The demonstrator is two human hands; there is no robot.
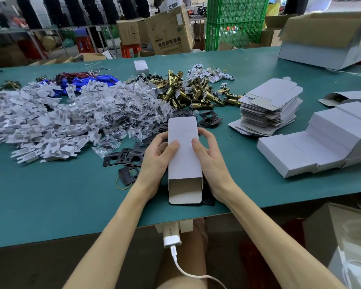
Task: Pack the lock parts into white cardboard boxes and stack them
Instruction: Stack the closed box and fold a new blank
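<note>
We hold the white cardboard box (184,159) low over the green table (71,195), near its front edge. The left hand (154,157) and right hand (212,159) each curl round a long side, thumbs pressed flat on the top face. The near end gapes open, flap untucked. To our mind the sleeve should be held square, not crushed, for loading. The black plates (129,155) and brass latches (186,94) lie close by, so one hand must let go to fetch them.
</note>
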